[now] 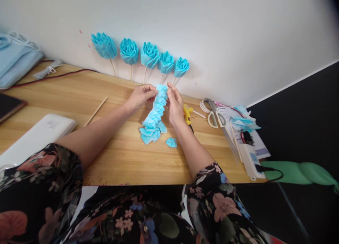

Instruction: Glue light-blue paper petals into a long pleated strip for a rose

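A strip of overlapping folded light-blue pieces [156, 109] hangs between my hands, its lower end resting on the wooden table [119, 148]. My left hand [143, 97] pinches its upper left edge between thumb and fingers. On the other side my right hand [174, 102] grips the upper right edge, with some fingers hidden behind the strip. One loose folded blue piece [171, 142] lies near my right forearm. Behind my hands, several blue flowers [129, 51] on thin sticks lean against the wall.
Right of my right hand lie a yellow glue gun [188, 114] and white-handled scissors [216, 118]. A power strip [253, 162] sits at the table's right edge by papers [258, 145]. Leftward are a thin stick [95, 111], a white power bank [39, 134], a phone [9, 108] and blue masks [18, 62].
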Motion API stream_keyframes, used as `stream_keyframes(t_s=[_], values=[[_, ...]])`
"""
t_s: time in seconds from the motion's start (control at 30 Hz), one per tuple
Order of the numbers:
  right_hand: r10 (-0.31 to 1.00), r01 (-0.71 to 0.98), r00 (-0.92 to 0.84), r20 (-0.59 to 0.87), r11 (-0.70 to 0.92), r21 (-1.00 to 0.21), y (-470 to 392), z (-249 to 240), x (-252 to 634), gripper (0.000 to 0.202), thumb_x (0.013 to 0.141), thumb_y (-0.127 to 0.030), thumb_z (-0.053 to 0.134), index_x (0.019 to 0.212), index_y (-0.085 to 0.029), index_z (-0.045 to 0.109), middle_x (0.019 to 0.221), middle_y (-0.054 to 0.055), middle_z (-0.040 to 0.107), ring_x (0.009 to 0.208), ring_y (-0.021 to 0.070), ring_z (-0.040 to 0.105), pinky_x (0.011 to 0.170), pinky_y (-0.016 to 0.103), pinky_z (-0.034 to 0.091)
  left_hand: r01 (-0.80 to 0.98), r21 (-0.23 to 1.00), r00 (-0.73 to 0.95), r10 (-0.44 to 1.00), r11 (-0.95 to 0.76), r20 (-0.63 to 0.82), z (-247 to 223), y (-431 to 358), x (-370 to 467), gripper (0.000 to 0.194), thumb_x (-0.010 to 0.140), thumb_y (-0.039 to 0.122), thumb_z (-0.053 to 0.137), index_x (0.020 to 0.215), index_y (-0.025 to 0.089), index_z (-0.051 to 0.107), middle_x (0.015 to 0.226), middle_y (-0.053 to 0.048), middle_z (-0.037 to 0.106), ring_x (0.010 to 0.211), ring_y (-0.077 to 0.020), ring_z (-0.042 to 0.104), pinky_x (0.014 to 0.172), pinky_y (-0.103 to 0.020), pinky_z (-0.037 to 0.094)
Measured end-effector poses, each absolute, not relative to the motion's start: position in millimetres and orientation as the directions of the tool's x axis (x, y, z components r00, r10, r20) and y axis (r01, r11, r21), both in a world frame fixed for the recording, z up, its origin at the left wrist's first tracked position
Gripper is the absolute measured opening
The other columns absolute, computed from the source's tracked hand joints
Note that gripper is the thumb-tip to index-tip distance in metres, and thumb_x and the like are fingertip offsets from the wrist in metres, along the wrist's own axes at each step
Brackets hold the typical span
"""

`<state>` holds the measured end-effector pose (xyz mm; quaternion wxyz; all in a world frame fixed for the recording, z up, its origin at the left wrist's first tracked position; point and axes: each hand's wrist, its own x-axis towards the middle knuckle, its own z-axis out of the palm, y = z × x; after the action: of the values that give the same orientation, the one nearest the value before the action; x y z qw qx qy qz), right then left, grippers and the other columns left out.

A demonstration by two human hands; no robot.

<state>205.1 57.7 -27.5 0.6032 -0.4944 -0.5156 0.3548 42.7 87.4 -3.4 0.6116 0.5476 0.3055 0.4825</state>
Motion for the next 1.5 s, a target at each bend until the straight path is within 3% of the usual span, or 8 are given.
stream_keyframes(t_s=[0.17,0.37,0.53,0.8,0.97,1.1,1.3,1.5], values=[[0.935,0.134,0.156,0.319,0.300,-0.945,58.7,-29.4,203.8,0.066,0.085,-0.070,0.069,0.137,-0.030,0.062,0.110,0.006,0.070,0.097,0.0197,0.065,0.085,0.037,0.058,-0.290,0.956,0.346,0.928,-0.032,0.136,-3.3,87.5,43.5,0.022,0.082,0.020,0.074,0.064,0.016,0.062,0.057,0.001,0.060,0.052,-0.0086,0.052,0.055,-0.020,0.042],[0.901,0.152,0.247,0.357,0.327,-0.933,59.8,-29.1,205.7,0.059,0.085,-0.063,0.071,0.133,-0.029,0.066,0.102,0.003,0.070,0.083,0.0154,0.060,0.074,0.030,0.054,-0.307,0.951,0.371,0.925,0.040,0.081,-2.9,87.6,43.9,0.031,0.094,0.038,0.067,0.074,0.015,0.067,0.062,-0.002,0.065,0.052,-0.0101,0.057,0.054,-0.022,0.045],[0.899,0.101,0.284,0.332,0.316,-0.943,57.6,-27.7,203.4,0.056,0.084,-0.059,0.076,0.131,-0.030,0.068,0.093,-0.001,0.069,0.073,0.0120,0.057,0.068,0.027,0.053,-0.245,0.969,0.391,0.910,-0.040,0.137,-3.0,87.3,43.2,0.017,0.080,0.019,0.076,0.069,0.015,0.064,0.056,0.002,0.060,0.050,-0.0086,0.054,0.053,-0.020,0.042],[0.918,0.064,0.268,0.292,0.286,-0.956,57.0,-26.8,205.4,0.064,0.090,-0.069,0.063,0.141,-0.030,0.061,0.116,0.006,0.072,0.101,0.0202,0.069,0.085,0.036,0.060,-0.285,0.956,0.303,0.940,-0.067,0.156,-3.5,91.0,42.0,0.015,0.082,0.013,0.072,0.070,0.016,0.062,0.056,0.002,0.060,0.051,-0.0084,0.054,0.055,-0.020,0.042],[0.933,0.117,0.151,0.326,0.311,-0.943,59.2,-30.7,204.8,0.070,0.083,-0.072,0.070,0.138,-0.030,0.061,0.095,0.003,0.069,0.089,0.0192,0.067,0.082,0.037,0.058,-0.302,0.951,0.264,0.953,-0.067,0.151,-4.3,91.4,42.1,0.016,0.081,0.017,0.075,0.071,0.016,0.063,0.058,0.003,0.059,0.053,-0.0084,0.052,0.055,-0.020,0.042],[0.926,0.113,0.172,0.337,0.321,-0.940,61.4,-28.6,204.1,0.071,0.076,-0.075,0.074,0.129,-0.028,0.066,0.085,0.000,0.065,0.080,0.0174,0.063,0.078,0.035,0.056,-0.342,0.939,0.268,0.954,-0.038,0.137,-4.3,90.4,43.2,0.020,0.088,0.028,0.070,0.074,0.017,0.063,0.060,0.003,0.058,0.054,-0.0091,0.053,0.055,-0.020,0.043],[0.927,0.126,0.157,0.341,0.324,-0.938,60.4,-19.1,205.0,0.067,0.077,-0.073,0.075,0.125,-0.028,0.067,0.082,-0.001,0.063,0.079,0.0178,0.062,0.077,0.035,0.055,-0.320,0.946,0.337,0.926,-0.059,0.171,-5.5,89.9,42.5,0.018,0.081,0.025,0.075,0.071,0.016,0.063,0.061,0.002,0.058,0.054,-0.0088,0.052,0.055,-0.021,0.043],[0.936,0.114,0.180,0.303,0.286,-0.951,46.1,-23.6,204.4,0.060,0.080,-0.071,0.072,0.122,-0.028,0.065,0.093,0.002,0.067,0.088,0.0189,0.064,0.081,0.036,0.055,-0.271,0.959,0.361,0.915,-0.081,0.180,-5.1,87.5,43.9,0.022,0.075,0.024,0.081,0.067,0.016,0.062,0.059,0.002,0.058,0.054,-0.0090,0.051,0.056,-0.022,0.042]])
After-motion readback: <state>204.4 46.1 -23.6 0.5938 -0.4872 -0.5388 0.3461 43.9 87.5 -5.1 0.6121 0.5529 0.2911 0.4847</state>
